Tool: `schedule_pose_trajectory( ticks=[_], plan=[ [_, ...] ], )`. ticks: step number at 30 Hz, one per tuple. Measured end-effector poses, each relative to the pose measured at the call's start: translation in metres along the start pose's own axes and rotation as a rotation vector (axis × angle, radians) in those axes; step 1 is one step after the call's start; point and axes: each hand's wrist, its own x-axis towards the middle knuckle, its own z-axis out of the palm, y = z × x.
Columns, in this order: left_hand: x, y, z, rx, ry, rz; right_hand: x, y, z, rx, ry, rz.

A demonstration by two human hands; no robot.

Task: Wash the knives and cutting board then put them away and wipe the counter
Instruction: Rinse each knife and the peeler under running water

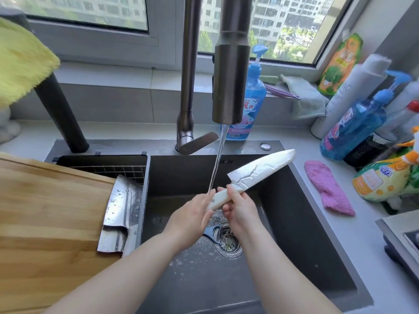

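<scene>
Over the dark sink (294,223) I hold a chef's knife (260,171) with a white handle, blade pointing up and to the right. My left hand (192,218) grips the lower end of the handle. My right hand (238,207) wraps the handle near the blade. Water runs from the faucet (230,82) onto the handle between my hands. A wet steel cleaver (122,214) lies on the right edge of the wooden cutting board (49,218), which rests across the left part of the sink.
A pink cloth (326,188) lies on the counter right of the sink. Blue soap bottles (251,103) and several cleaning bottles (353,125) stand at the back right. A yellow cloth (20,62) hangs at the upper left. A drain strainer (227,241) sits in the sink bottom.
</scene>
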Motion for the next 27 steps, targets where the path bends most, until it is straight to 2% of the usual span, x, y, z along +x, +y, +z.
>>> schedule_pose_trajectory(
  ticks=[1,4,5,8,11,13,16,19,23,25,27],
  plan=[
    [-0.002,-0.002,0.001,-0.081,-0.022,-0.015,0.000,0.000,-0.001,-0.007,0.014,0.013],
    [-0.003,0.000,-0.003,-0.584,-0.065,-0.182,0.002,0.002,-0.005,-0.012,0.033,0.040],
    [-0.003,0.003,-0.006,-0.662,-0.069,-0.232,0.002,0.004,-0.006,-0.020,0.026,0.039],
    [0.001,0.005,-0.010,-0.616,-0.048,-0.414,-0.001,0.008,-0.003,-0.055,-0.048,0.033],
    [0.005,0.012,-0.017,-0.670,-0.122,-0.579,-0.004,0.009,0.001,-0.121,-0.104,-0.002],
    [0.009,0.015,-0.019,-0.679,-0.124,-0.545,-0.003,0.010,0.001,-0.155,-0.116,-0.010],
    [0.009,0.016,-0.017,-0.617,-0.101,-0.395,-0.002,0.012,-0.001,-0.172,-0.130,0.005],
    [0.002,0.010,-0.011,-0.631,-0.102,-0.345,-0.004,0.013,-0.005,-0.252,-0.119,0.020],
    [-0.011,0.001,-0.002,-0.563,-0.098,-0.226,-0.004,0.018,0.001,-0.265,0.054,0.011],
    [-0.015,0.000,-0.002,-0.567,-0.077,-0.224,-0.005,0.020,0.005,-0.282,0.075,0.046],
    [-0.018,-0.003,-0.004,-0.576,-0.047,-0.270,-0.010,0.022,0.009,-0.332,-0.019,0.079]
  ],
)
